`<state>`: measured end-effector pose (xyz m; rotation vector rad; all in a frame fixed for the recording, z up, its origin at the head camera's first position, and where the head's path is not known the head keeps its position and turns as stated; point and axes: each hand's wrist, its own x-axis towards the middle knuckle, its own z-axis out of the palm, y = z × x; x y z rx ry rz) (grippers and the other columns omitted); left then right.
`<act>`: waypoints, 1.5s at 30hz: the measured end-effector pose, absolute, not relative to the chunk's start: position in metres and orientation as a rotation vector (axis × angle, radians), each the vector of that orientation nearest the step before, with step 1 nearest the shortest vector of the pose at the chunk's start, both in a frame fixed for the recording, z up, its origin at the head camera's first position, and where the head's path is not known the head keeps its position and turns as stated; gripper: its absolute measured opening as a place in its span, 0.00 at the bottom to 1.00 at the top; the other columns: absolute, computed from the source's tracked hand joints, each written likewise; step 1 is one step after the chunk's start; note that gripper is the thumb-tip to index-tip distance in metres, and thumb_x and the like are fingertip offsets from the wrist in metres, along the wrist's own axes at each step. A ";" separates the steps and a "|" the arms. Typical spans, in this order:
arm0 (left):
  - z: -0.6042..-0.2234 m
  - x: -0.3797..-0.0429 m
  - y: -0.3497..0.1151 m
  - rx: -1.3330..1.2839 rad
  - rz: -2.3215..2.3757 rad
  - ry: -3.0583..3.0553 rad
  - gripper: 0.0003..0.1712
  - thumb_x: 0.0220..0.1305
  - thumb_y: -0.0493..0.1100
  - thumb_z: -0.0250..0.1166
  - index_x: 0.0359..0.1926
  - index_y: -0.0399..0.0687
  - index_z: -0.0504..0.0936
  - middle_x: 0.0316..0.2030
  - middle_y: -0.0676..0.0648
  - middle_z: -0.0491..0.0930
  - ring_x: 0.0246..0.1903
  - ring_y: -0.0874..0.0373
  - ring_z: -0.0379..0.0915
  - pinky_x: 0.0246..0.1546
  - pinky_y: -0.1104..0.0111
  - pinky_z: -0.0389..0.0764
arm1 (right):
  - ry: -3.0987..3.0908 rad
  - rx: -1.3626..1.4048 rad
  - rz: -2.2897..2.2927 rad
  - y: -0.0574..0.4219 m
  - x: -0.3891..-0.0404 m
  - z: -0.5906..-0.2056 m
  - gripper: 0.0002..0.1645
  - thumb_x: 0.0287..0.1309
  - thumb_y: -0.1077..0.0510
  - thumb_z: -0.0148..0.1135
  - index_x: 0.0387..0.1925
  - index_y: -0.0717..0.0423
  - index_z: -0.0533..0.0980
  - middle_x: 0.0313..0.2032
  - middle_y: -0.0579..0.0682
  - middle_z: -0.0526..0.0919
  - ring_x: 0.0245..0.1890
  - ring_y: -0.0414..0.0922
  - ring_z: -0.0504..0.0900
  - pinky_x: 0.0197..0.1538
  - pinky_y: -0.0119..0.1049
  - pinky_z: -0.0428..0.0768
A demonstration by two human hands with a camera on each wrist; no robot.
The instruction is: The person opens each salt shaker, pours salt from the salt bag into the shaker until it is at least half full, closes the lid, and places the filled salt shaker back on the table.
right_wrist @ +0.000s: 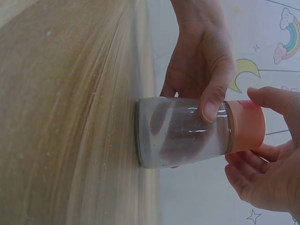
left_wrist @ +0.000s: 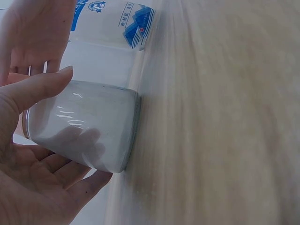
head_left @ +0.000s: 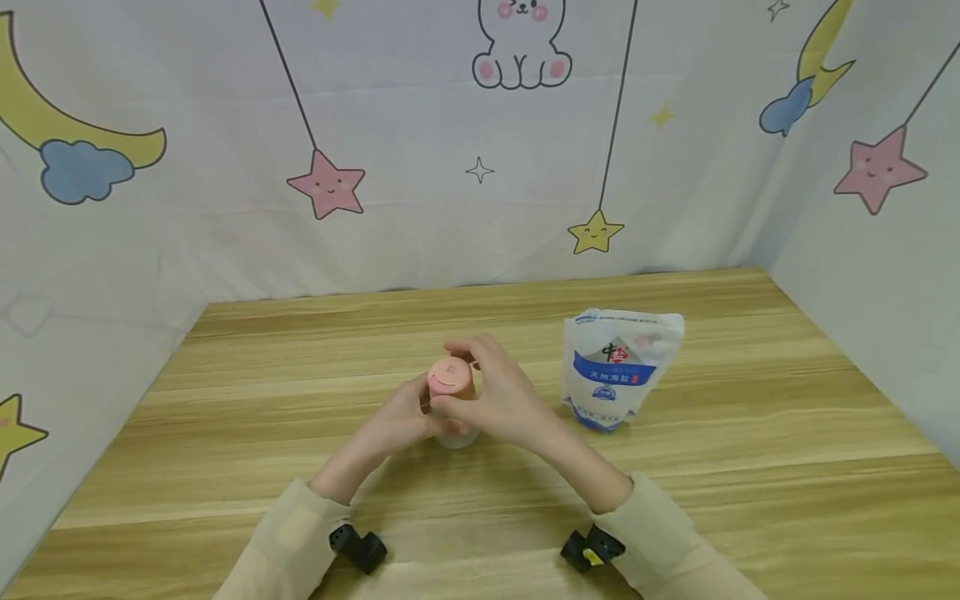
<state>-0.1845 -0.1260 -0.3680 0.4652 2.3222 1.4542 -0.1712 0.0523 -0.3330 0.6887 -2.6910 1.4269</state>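
Observation:
A clear glass shaker jar (right_wrist: 180,133) with a pink-orange lid (head_left: 451,377) stands upright on the wooden table. Its inside looks see-through, with fingers showing through the glass. My left hand (head_left: 405,418) grips the glass body, thumb on the near side and fingers curled behind it. My right hand (head_left: 504,396) holds the lid from the other side between thumb and fingers. The lid still sits on the jar. To the right of the hands stands a white and blue salt pouch (head_left: 618,367), touched by neither hand.
The wooden table (head_left: 300,350) has a striped grain and ends at a white cloth backdrop (head_left: 420,233) printed with stars and moons. Cloth also rises along the left and right sides. Black cameras (head_left: 358,548) sit at both sleeve cuffs.

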 end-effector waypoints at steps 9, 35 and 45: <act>-0.368 -0.185 -0.126 0.470 1.473 2.309 0.39 0.51 0.44 0.73 0.64 0.47 0.67 0.60 0.44 0.74 0.63 0.46 0.66 0.65 0.45 0.66 | -2.672 0.639 1.468 0.052 -0.171 -0.335 0.35 0.46 0.50 0.75 0.55 0.54 0.70 0.51 0.48 0.74 0.53 0.47 0.73 0.60 0.49 0.76; -0.368 -0.185 -0.124 0.429 1.466 2.313 0.41 0.51 0.43 0.72 0.66 0.46 0.66 0.61 0.45 0.74 0.60 0.48 0.69 0.60 0.53 0.72 | -2.684 0.725 1.405 0.052 -0.171 -0.334 0.31 0.52 0.54 0.71 0.57 0.55 0.71 0.51 0.48 0.75 0.50 0.44 0.75 0.56 0.45 0.78; -0.368 -0.185 -0.125 0.405 1.441 2.336 0.41 0.51 0.43 0.72 0.66 0.44 0.65 0.62 0.43 0.72 0.62 0.46 0.67 0.60 0.52 0.72 | -2.685 0.805 1.396 0.053 -0.171 -0.332 0.31 0.55 0.56 0.68 0.60 0.56 0.70 0.54 0.50 0.75 0.52 0.44 0.75 0.57 0.47 0.78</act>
